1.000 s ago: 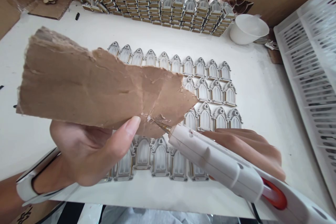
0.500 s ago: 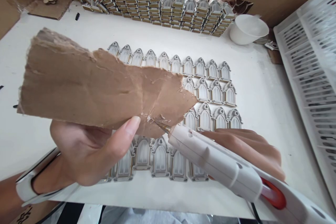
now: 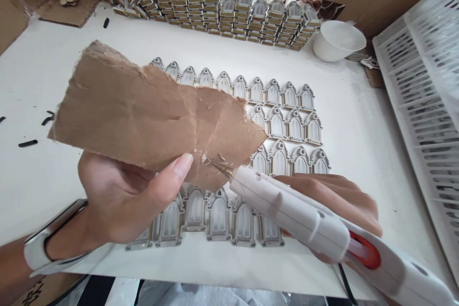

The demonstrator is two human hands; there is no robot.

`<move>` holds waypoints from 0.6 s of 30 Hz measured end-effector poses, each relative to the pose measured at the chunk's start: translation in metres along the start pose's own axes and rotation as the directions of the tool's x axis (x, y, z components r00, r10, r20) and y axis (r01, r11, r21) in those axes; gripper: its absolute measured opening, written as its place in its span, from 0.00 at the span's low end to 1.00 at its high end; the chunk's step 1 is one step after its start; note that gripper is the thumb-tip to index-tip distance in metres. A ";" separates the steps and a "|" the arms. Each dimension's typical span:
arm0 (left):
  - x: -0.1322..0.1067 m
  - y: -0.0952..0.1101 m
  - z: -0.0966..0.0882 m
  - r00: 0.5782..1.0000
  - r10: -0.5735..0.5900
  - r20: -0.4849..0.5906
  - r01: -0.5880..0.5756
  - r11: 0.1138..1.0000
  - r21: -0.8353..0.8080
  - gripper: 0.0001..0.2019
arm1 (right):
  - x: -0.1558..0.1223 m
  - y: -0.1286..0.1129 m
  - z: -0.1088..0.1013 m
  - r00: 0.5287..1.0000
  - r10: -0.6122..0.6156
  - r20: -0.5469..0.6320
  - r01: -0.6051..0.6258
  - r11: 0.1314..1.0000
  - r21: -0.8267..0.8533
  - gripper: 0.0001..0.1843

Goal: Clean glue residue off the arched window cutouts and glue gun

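Observation:
My left hand (image 3: 129, 196) pinches a torn piece of brown cardboard (image 3: 143, 105), with the thumb on top and the other fingers hidden beneath. On the right, my right hand (image 3: 337, 201) is closed round a white glue gun (image 3: 287, 215); its fingers are partly hidden behind the tool. The gun's thin metal nozzle (image 3: 223, 168) touches or nearly touches the cardboard beside a small whitish blob (image 3: 204, 157) near my thumb. Under the cardboard, rows of small arched window-shaped pieces (image 3: 276, 122) with pale centres lie on the white table (image 3: 358, 119).
Stacks of similar arched pieces (image 3: 225, 12) line the back of the table. A white bowl (image 3: 339, 40) stands at their right end, and a white plastic crate (image 3: 423, 95) runs along the right side. Small black bits (image 3: 27, 143) lie at left.
The cardboard's left end has tilted and shifted right, uncovering black bits on the table. My left hand has moved slightly up and right; my right hand and the glue gun have shifted slightly left.

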State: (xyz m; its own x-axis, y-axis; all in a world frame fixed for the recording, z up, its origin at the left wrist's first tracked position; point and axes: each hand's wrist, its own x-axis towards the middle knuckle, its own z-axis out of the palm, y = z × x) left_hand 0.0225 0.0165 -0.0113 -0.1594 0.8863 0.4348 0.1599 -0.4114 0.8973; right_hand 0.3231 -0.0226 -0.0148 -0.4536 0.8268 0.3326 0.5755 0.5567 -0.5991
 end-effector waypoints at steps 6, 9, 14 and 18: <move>0.003 -0.004 -0.001 0.998 -0.021 0.061 0.023 0.999 -0.030 0.11 | 0.008 0.005 -0.002 0.998 -0.062 0.000 0.062 0.997 0.045 0.19; 0.004 -0.010 -0.003 0.996 0.002 0.095 0.004 0.998 -0.059 0.13 | 0.015 0.005 0.001 0.996 -0.074 -0.039 0.076 0.996 0.042 0.12; 0.004 -0.016 -0.007 0.982 -0.100 0.159 0.119 0.987 -0.110 0.17 | 0.022 0.006 0.003 0.995 -0.094 -0.045 0.096 0.994 0.059 0.07; 0.005 -0.017 -0.011 0.948 -0.222 0.228 0.257 0.956 -0.139 0.21 | 0.020 0.009 0.004 0.999 -0.039 -0.012 0.040 0.984 0.171 0.12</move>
State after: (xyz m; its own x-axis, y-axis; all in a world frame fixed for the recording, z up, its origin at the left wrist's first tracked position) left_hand 0.0079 0.0250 -0.0233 0.0354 0.9800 0.1957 -0.0234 -0.1950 0.9805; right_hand 0.3170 -0.0009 -0.0164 -0.4675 0.8055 0.3641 0.4316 0.5674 -0.7013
